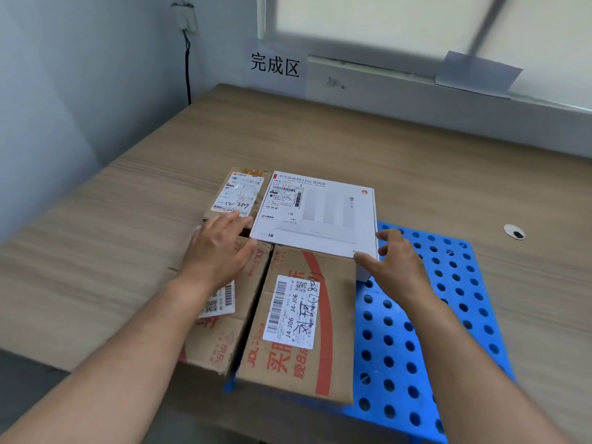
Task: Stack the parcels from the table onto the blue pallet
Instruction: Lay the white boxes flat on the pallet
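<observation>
White box being set on the stack; the pallet is partly loaded.

The right grip (394,261) pinches the near right corner of the white box (312,213), thumb at the corner and fingers curled round its right edge. The left grip (221,248) lies with fingers straight beside the box's left edge, holding nothing. The white box rests on the far end of the red-printed carton (298,325), which stands on the blue pallet (426,315). The left carton (217,328) touches it, with a small labelled parcel (237,193) behind; whether the pallet reaches under these two cannot be told. The pallet's right half is bare, so room is left. No parcels show elsewhere on the wooden surface (352,139), so the task looks near done, though parcels may wait out of view. No bin or box stands open; the pallet is the only carrier.
</observation>
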`<state>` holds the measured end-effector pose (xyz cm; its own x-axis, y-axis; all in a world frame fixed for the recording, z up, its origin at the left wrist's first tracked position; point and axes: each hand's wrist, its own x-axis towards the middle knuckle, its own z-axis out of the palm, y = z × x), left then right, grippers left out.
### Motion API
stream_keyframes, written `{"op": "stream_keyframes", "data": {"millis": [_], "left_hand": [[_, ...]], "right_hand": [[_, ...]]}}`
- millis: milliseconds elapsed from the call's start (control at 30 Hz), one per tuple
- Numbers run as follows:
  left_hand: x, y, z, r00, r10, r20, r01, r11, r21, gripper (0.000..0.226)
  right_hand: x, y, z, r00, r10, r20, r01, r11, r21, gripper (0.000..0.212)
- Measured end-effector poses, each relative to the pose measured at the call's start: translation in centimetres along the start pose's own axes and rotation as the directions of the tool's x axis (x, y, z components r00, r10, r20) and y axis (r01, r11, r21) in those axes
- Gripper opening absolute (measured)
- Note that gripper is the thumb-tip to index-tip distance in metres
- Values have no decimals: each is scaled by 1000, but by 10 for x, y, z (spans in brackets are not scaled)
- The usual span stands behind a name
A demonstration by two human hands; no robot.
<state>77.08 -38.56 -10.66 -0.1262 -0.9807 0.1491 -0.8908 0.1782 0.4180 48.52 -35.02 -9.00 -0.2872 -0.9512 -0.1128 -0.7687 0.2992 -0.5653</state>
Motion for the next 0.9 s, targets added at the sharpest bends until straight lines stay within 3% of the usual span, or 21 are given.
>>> {"op": "stream_keyframes", "data": {"millis": [267, 433, 633, 900], "left_hand": [[-63, -4, -11, 984, -154, 93, 142, 982, 122, 51], [-78, 6, -6, 956, -211, 203, 163, 960, 230, 60], [-82, 13, -5, 949, -238, 205, 185, 951, 248, 58], [-83, 23, -8, 943, -254, 215, 190, 942, 278, 58]], "right_hand": [[-56, 5, 10, 985, -24, 170, 38, 996, -79, 66], [-72, 12, 21, 966, -3, 260, 0, 1000, 10, 64], [-77, 10, 27, 958, -27, 287, 8, 998, 67, 57], [-78, 11, 19, 969, -66, 239, 85, 994, -72, 57]]}}
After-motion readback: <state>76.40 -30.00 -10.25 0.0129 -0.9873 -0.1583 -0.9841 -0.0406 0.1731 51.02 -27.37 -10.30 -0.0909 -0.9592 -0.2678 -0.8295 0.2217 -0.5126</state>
